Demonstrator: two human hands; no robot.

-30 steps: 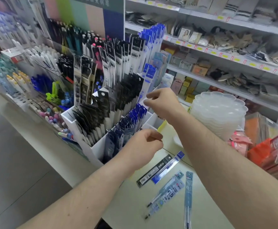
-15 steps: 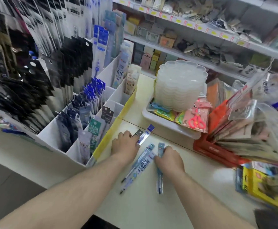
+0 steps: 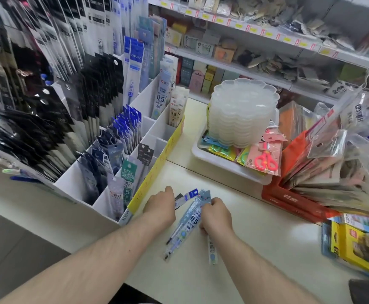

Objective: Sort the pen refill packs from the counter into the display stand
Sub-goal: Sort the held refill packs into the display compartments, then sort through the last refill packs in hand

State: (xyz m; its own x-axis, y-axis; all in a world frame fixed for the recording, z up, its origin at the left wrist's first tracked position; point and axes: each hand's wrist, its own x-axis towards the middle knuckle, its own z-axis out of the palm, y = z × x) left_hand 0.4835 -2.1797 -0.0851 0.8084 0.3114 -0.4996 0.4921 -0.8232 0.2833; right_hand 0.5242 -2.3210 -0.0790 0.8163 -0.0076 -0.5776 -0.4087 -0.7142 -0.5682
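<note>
Both hands dropped from the white compartmented display stand [image 3: 150, 102] to the cream tabletop [image 3: 256, 233] a second ago: left hand [image 3: 160, 205] grips the blue-and-black refill packs [image 3: 184, 197], right hand [image 3: 217, 216] pinches the pale-blue 0.5 refill packs [image 3: 189, 222], ready for the next sort.

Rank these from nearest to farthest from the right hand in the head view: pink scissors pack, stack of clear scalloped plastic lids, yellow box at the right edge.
From the right hand:
1. Pink scissors pack, in the white tray ahead.
2. Stack of clear scalloped plastic lids, farther back in that tray.
3. Yellow box, far right.

Your left hand [image 3: 160, 207] covers the lower ends of two refill packs [image 3: 184, 197]; your right hand [image 3: 216, 216] hides a third pack's [image 3: 212, 249] top.
</note>
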